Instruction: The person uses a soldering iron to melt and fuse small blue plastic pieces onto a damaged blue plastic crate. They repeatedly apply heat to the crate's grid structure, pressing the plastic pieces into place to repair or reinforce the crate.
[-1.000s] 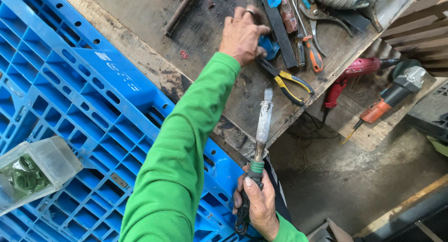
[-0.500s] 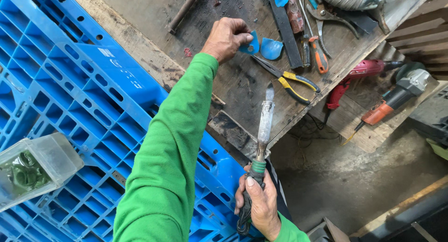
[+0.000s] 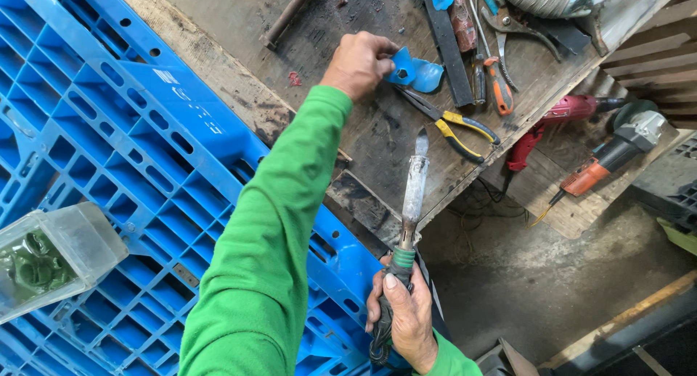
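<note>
blue plastic pallet, rigid ribbed grid, leans by the worn wooden bench. right hand clenched round the soldering iron handle; stiff metal shaft, likely hot, so grip the handle only. left hand pinches a blue plastic scrap over the bench; light, thin, probably brittle.

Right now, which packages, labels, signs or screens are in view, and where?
Clear plastic box: lower left on the blue plastic pallet, rectangular, green parts inside.
White printed marking: on the pallet's flat bar, upper left, pale lettering on blue.
No signs or screens.
</note>
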